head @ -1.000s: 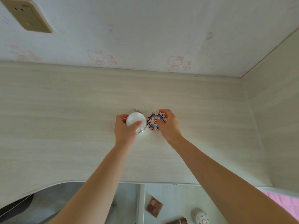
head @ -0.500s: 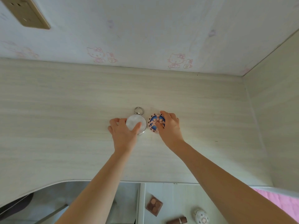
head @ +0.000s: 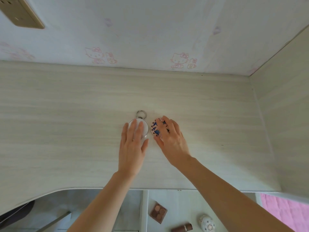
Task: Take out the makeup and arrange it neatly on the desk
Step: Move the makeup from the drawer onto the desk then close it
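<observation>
My left hand (head: 133,146) lies flat on the round white keyring compact (head: 145,128); my right hand (head: 170,139), fingers spread, covers the blue-patterned round compact (head: 155,128) just beside it, mid-desk.

- The left hand (head: 133,148) is lying flat, fingers straight, on a round white silver-rimmed compact (head: 144,127) mid-desk.
- The right hand (head: 172,141) is covering a round blue-and-pink patterned compact (head: 155,129) just beside it.
- Both are resting on the pale wood-grain desk (head: 66,123).
</observation>
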The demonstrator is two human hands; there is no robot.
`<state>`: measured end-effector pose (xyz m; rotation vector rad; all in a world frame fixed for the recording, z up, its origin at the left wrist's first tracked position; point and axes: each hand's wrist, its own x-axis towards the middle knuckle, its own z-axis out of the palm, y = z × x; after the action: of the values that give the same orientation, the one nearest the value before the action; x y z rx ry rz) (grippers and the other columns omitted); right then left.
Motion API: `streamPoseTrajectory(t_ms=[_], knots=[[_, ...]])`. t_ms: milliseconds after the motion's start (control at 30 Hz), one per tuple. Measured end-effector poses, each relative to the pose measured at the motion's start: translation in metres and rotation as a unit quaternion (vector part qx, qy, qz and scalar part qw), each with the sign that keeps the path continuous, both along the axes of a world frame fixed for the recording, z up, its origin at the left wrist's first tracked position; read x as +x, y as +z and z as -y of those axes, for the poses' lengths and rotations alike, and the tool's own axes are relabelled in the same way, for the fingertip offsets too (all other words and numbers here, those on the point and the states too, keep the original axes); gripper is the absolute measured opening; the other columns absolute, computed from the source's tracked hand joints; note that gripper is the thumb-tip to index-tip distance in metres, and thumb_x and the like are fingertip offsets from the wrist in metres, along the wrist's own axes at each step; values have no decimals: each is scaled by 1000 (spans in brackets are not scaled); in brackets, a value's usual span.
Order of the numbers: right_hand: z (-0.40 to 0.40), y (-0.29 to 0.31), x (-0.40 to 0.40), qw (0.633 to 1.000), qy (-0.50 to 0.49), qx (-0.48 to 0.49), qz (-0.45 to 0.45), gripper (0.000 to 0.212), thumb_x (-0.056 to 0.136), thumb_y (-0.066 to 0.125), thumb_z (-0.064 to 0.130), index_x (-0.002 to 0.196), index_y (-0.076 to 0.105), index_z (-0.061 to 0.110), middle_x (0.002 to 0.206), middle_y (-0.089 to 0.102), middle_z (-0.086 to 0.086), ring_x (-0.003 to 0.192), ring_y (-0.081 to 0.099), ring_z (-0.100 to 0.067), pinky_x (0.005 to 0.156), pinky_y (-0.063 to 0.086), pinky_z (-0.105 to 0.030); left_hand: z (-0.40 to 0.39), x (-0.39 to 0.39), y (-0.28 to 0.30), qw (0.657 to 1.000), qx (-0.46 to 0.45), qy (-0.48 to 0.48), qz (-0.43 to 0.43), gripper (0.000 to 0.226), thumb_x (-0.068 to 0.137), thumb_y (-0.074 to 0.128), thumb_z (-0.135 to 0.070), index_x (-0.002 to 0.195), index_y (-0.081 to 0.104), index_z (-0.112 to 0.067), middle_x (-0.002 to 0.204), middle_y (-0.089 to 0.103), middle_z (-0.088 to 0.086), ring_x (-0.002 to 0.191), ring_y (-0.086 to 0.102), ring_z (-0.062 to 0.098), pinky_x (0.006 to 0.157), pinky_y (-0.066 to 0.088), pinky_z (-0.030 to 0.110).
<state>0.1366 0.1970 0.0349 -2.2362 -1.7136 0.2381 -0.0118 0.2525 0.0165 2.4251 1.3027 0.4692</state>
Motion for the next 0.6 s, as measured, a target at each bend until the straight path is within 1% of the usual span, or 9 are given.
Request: streamPoseTrajectory(t_ms=[67,167,300,400,500,600], knots=[[2,-4,-2,999,29,-12,24,51,90,64,25,137,50,13,143,44,-15,129,43,-39,101,46,-43,1,2,-3,1000,18,-8,-23,52,94,57,-17,143,40,-9,151,34,10,142,21,39,114,30,45],[-1,-10,1,998,36,8,59,46,87,68,17,131,56,11,137,51,-16,125,48,-41,95,50,-44,-2,8,-2,999,22,8,-32,48,94,57,-12,140,44,-11,149,39,8,140,25,40,111,35,44],[-8,-13,9,998,43,11,48,44,88,66,12,131,56,10,138,50,-16,129,44,-43,95,51,-44,-10,18,0,999,24,17,-26,44,94,57,-12,137,49,-8,145,44,10,137,31,42,106,40,47],[-16,-12,15,999,38,-1,32,45,89,64,10,133,54,9,141,47,-16,132,39,-43,96,50,-45,-18,27,1,999,16,24,-26,44,94,57,-12,137,49,-8,145,45,10,136,32,42,104,41,48],[-23,-10,20,999,34,-29,11,45,96,54,13,140,45,12,150,36,-12,140,25,-40,105,41,-44,-26,33,2,999,17,30,-31,44,93,59,-12,136,50,-8,144,46,10,135,34,42,102,42,49],[-28,-9,26,997,52,-54,29,47,100,47,15,145,35,15,154,25,-9,144,14,-37,113,31,-40,-30,35,0,998,29,34,-39,44,92,60,-15,135,51,-8,143,47,10,133,37,42,103,42,48]])
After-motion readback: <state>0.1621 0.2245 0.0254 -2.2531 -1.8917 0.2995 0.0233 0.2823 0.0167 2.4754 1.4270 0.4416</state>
